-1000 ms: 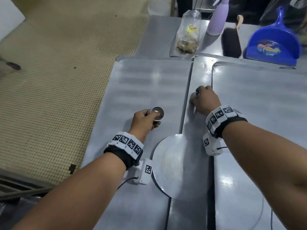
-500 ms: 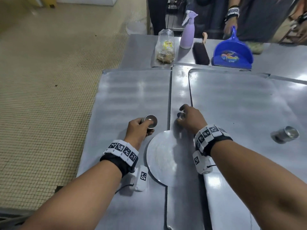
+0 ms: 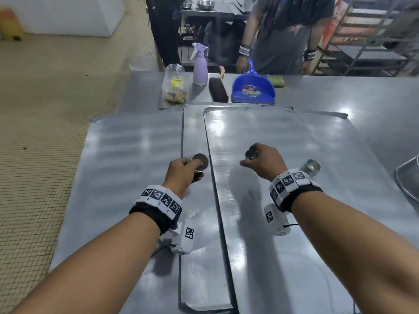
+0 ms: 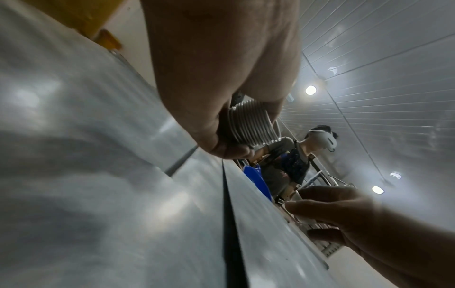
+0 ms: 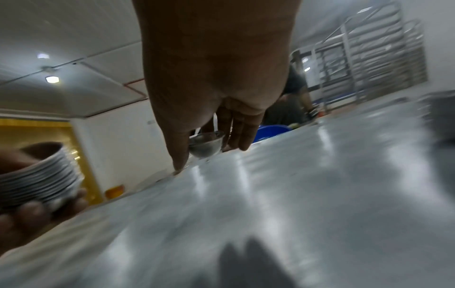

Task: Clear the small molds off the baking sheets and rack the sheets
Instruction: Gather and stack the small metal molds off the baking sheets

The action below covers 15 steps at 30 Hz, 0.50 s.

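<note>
My left hand (image 3: pixel 184 172) grips a nested stack of small fluted metal molds (image 3: pixel 199 163) above the seam between two baking sheets; the left wrist view shows the stack's ribbed side (image 4: pixel 251 126) in my curled fingers. My right hand (image 3: pixel 260 162) pinches one small mold (image 3: pixel 251 154) just over the right baking sheet (image 3: pixel 294 137); the right wrist view has this mold (image 5: pixel 205 145) between thumb and fingers. Another mold stack (image 3: pixel 311 167) lies on its side on that sheet, behind my right wrist. The left sheet (image 3: pixel 127 155) and the middle sheet (image 3: pixel 195 128) lie flat.
Along the table's far edge stand a plastic bag (image 3: pixel 174 87), a lilac spray bottle (image 3: pixel 200 66), a brush (image 3: pixel 218 89) and a blue dustpan (image 3: pixel 252 89). Another person (image 3: pixel 278 35) stands behind them. A sheet rack (image 3: pixel 374 30) is at the far right; a metal bowl (image 3: pixel 408 184) at the right edge.
My right hand has moved right, from the seam between the sheets to over the right sheet, with a mold in its fingers. My left hand keeps its stack. My view has tilted up.
</note>
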Motion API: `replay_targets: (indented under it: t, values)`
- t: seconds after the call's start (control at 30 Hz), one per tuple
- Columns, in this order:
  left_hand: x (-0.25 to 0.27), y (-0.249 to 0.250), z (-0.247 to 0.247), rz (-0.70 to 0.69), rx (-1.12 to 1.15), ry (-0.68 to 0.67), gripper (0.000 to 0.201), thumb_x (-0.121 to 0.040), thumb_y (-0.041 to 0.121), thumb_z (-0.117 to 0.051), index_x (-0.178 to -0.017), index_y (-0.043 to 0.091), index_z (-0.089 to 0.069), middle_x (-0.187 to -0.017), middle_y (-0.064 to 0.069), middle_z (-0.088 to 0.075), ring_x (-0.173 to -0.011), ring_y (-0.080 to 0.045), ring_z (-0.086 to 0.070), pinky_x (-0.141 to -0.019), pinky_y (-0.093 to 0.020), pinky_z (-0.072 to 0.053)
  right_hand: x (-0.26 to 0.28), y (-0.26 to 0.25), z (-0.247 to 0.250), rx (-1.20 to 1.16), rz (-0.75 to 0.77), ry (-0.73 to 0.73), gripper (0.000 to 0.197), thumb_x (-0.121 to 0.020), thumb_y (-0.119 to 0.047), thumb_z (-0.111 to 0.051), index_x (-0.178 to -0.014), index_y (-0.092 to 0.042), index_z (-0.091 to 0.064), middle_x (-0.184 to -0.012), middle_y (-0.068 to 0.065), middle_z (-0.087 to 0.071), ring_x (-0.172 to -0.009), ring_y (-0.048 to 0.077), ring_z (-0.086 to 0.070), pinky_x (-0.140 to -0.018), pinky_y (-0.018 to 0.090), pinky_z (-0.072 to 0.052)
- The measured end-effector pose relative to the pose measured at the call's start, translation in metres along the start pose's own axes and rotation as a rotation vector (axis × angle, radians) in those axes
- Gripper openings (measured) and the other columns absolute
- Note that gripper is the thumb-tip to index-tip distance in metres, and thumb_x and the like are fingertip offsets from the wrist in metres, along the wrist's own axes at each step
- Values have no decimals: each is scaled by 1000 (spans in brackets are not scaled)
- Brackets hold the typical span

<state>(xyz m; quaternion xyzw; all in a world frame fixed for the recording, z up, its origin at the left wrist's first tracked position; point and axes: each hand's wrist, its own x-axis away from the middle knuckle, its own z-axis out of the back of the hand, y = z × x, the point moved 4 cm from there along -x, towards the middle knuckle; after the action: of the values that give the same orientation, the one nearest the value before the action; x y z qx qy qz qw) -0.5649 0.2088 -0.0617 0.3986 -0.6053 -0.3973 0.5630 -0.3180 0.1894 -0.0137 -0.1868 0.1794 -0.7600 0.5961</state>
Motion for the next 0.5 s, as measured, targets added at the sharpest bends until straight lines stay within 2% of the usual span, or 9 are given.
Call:
replay_targets:
  t: [0.13,0.23,0.3,0.37,0.43,0.5]
  values:
    - [10,-5,-57,-24,-37,-5,4,-89,12,-69,-89,8,-71,-89,-15,-70,-70,-25,-69,-66,-29,-58,6,77,55,25,-112,90,28,-78,-38,-79,-97,-20,-68,-102,1,-69,-100,26,-63,-81,37,-50]
    - [21,-18,-105,-15,-66,-1,4,-89,11,-69,-91,8,-70,-94,-15,-69,-66,-22,-69,-64,-28,-57,11,135,80,38,-150,104,38,-79,-34,-81,-109,-14,-67,-110,9,-71,-106,32,-63,-78,34,-44]
    - [30,-30,-135,13,-73,1,16,-89,13,-69,-104,6,-67,-99,-16,-70,-65,-20,-70,-63,-27,-57,13,168,86,42,-148,81,42,-80,-35,-80,-114,-14,-66,-111,9,-71,-106,32,-63,-78,33,-44]
    - [40,-43,-159,50,-70,8,31,-90,14,-70,-117,9,-58,-102,-18,-69,-64,-20,-71,-59,-30,-57,10,194,84,47,-129,51,43,-81,-38,-78,-115,-16,-64,-111,6,-71,-103,30,-64,-76,31,-43]
    - [49,-54,-175,85,-76,21,34,-89,13,-72,-117,13,-54,-99,-19,-69,-59,-22,-68,-52,-31,-53,5,211,82,39,-120,34,47,-81,-41,-77,-119,-18,-62,-112,6,-71,-103,31,-64,-76,32,-45]
    - [55,-65,-183,108,-67,41,34,-86,10,-74,-115,10,-55,-95,-23,-68,-55,-25,-65,-47,-30,-49,-1,219,82,21,-114,24,51,-80,-41,-77,-124,-20,-61,-114,7,-71,-104,31,-64,-79,33,-47]
